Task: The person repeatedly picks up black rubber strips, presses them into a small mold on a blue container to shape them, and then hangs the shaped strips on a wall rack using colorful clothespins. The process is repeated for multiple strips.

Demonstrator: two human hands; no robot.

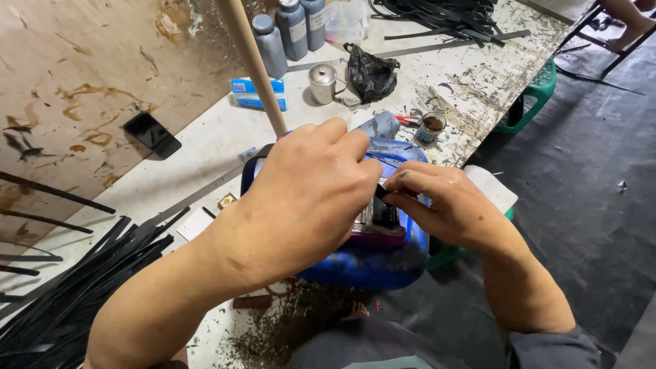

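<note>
1. Left hand (311, 198) curls over a small dark block (383, 213), fingers bent together on top of it.
2. Right hand (444, 205) pinches the block's edge between thumb and forefinger.
3. Under the fingers sits a blue plastic container (369, 263).
4. Beyond the fingertips stand a metal cup (322, 83), a black bag (371, 72) and grey bottles (290, 31).

The desk (205, 147) is a long white surface, heavily stained and paint-flecked. Beyond the fingers (355, 154), it carries three grey bottles (290, 31), a small metal pot (322, 83), a black bag (372, 72) and a small cup (432, 126). Left of the fingers lie black strips (75, 287). A blue container (372, 263) sits directly beneath them.
</note>
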